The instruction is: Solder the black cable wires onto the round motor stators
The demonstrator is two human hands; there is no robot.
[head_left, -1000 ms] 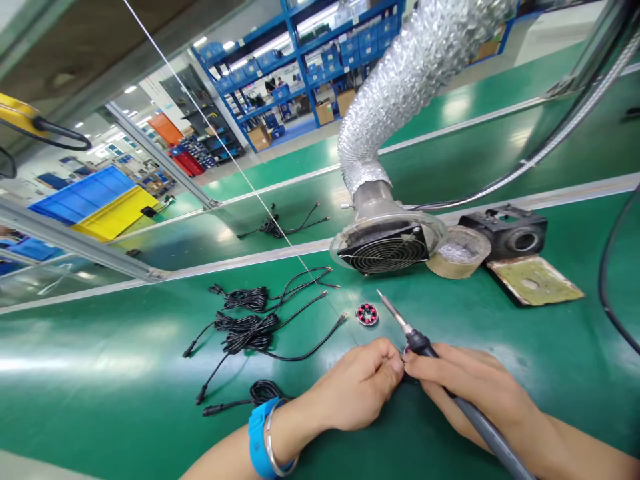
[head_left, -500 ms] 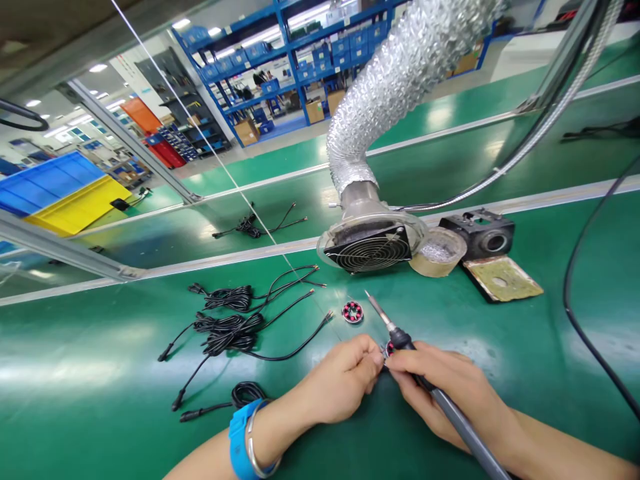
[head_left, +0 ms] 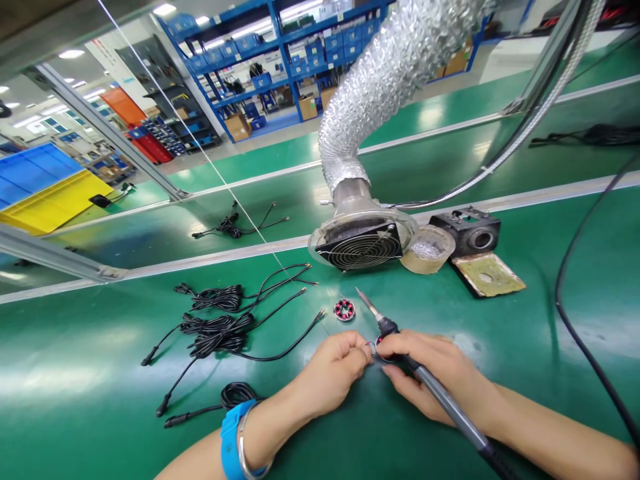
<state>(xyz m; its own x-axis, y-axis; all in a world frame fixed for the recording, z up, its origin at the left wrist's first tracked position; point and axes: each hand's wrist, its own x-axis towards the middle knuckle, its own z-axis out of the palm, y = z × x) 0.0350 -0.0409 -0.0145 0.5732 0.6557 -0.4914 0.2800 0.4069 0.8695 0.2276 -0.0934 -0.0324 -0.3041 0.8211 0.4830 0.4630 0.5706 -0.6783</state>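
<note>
My right hand (head_left: 443, 373) is closed around a soldering iron (head_left: 440, 397), its bare metal tip pointing up and away to the left. Under the fingers of that hand a small ring-shaped motor stator (head_left: 379, 343) with red windings is partly hidden. My left hand (head_left: 333, 370) is closed in a pinch beside this stator, with thin wire ends (head_left: 369, 345) showing at its fingertips. How far these wires reach the stator cannot be made out. A second stator (head_left: 345, 310) with red windings lies flat on the green bench just beyond my hands.
Coiled black cables (head_left: 223, 330) lie to the left, with another coil (head_left: 237, 395) by my left wrist. A fume extractor (head_left: 363, 247) on a foil duct overhangs the bench. Behind stand a round tub (head_left: 427, 250), an iron holder (head_left: 470, 230) and its sponge tray (head_left: 490, 275).
My left fingertips have drawn slightly apart from my right fingers, exposing thin wire ends between them. The right thumb has lowered a little. The whole view has shifted slightly.
</note>
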